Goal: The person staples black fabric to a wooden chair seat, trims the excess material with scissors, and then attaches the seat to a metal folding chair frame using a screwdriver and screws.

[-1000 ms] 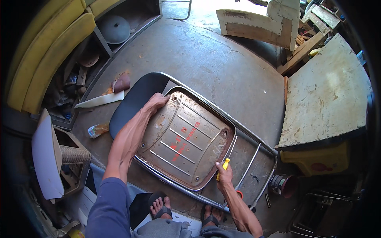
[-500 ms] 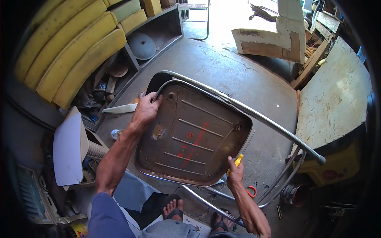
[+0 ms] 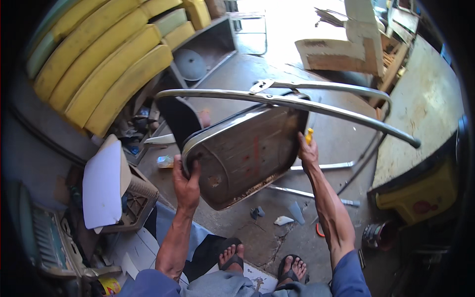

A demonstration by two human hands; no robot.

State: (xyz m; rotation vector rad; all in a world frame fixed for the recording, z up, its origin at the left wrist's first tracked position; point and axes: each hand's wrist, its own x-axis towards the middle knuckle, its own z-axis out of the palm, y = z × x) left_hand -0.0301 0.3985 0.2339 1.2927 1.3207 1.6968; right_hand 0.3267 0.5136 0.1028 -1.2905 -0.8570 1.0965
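A metal-framed chair [image 3: 242, 158] is held tilted before me, the brown, rust-marked underside of its seat toward me. Bent chrome tubing [image 3: 351, 114] runs across its far side, and a dark curved backrest [image 3: 177, 119] shows at the left. My left hand [image 3: 187, 184] is closed on the seat's near left corner, thumb over the rim. At the seat's right edge, my right hand [image 3: 308, 151] grips a yellow-handled screwdriver [image 3: 309, 135] against the chair. The right fingertips are hidden behind the seat.
Yellow curved pads [image 3: 114, 74] are stacked at the far left on a shelf. On the floor are an orange ring-shaped handle [image 3: 319, 229], pale scraps [image 3: 283, 220] and a tin can [image 3: 374, 236]. A worn board [image 3: 420, 109] stands at right. My sandalled feet [image 3: 292, 270] are below.
The chair has tipped, so its seat underside looks narrower and its tubing and legs show more. My left hand has come nearer and lower; my right hand has risen away with the screwdriver.
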